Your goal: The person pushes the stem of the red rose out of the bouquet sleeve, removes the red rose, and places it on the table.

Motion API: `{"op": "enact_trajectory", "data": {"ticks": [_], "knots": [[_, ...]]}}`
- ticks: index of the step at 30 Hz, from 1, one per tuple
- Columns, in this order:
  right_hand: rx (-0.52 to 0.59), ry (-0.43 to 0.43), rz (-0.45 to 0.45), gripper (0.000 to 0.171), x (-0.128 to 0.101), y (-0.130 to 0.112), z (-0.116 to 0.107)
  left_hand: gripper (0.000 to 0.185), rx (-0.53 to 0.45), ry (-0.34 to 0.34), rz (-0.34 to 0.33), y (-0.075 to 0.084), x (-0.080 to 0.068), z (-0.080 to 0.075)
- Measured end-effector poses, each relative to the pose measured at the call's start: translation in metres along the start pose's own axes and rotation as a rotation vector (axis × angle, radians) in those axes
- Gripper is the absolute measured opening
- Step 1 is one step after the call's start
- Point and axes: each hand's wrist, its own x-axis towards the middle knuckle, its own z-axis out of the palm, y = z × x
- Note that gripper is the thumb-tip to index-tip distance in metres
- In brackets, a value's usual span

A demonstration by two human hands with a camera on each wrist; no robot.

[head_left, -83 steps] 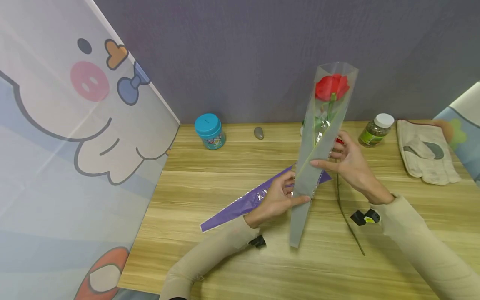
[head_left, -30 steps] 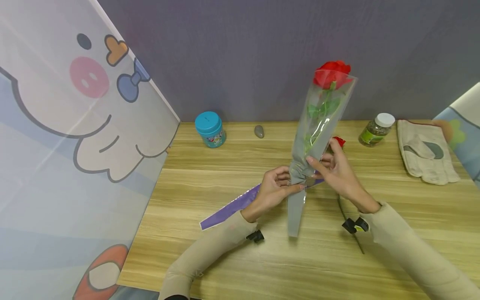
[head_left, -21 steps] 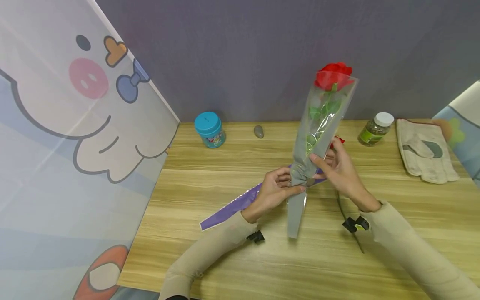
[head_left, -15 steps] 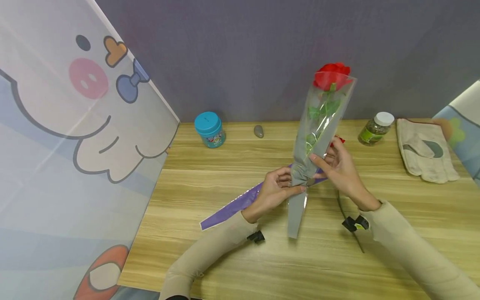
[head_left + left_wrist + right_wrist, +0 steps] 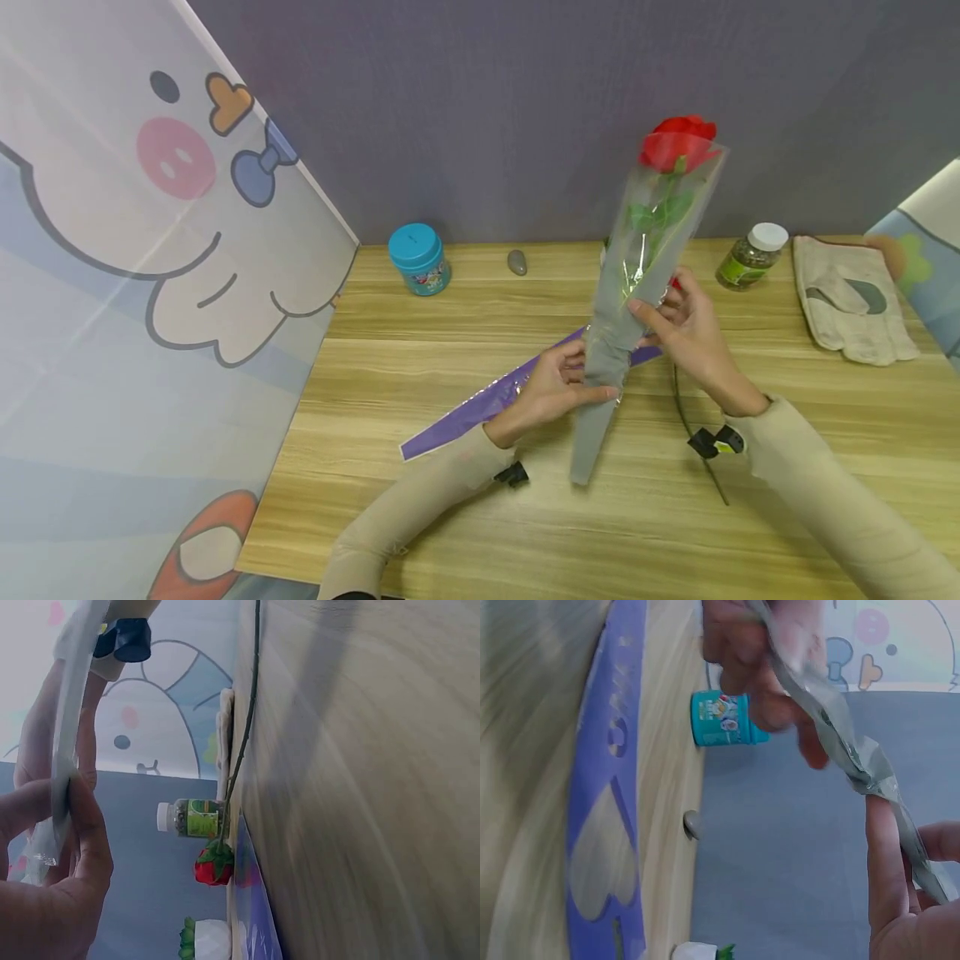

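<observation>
A red rose [image 5: 678, 143] stands inside a clear and grey flower sleeve [image 5: 600, 375], its bloom partly above the top edge. The sleeve is held above the table, tilted to the right and creased in its lower half. My left hand [image 5: 551, 390] pinches the narrow lower part between thumb and fingers. Higher up, my right hand [image 5: 693, 337] grips the sleeve's right side, thumb in front. In the left wrist view, sleeve film lies between the left thumb and fingers [image 5: 88, 832]. A purple sleeve [image 5: 468, 417] with a heart-shaped window lies beneath on the table, partly covered.
A second rose [image 5: 214, 864] lies on the table, its stem [image 5: 678, 400] toward the front. Along the back stand a blue tub [image 5: 420, 260], a grey stone [image 5: 517, 262], a white-potted plant [image 5: 211, 941] and a white-lidded jar [image 5: 752, 257]. Work gloves [image 5: 851, 304] lie right.
The bloom, earlier inside the sleeve, now pokes above its top edge. The sleeve's lower half has creased. Lately my left hand has slid slightly down, the bunching has loosened and the top has shifted right.
</observation>
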Motion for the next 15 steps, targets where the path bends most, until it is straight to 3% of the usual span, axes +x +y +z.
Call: {"op": "enact_trajectory", "data": {"ticks": [7, 15], "knots": [[0.022, 0.045, -0.058, 0.047, 0.0036, -0.0052, -0.0078, 0.05, 0.033, -0.041, -0.007, 0.0004, -0.0023, -0.0002], [0.044, 0.109, -0.056, 0.037, 0.0051, -0.0079, -0.0083, 0.054, 0.029, -0.064, -0.027, -0.0002, -0.002, -0.0017]]}}
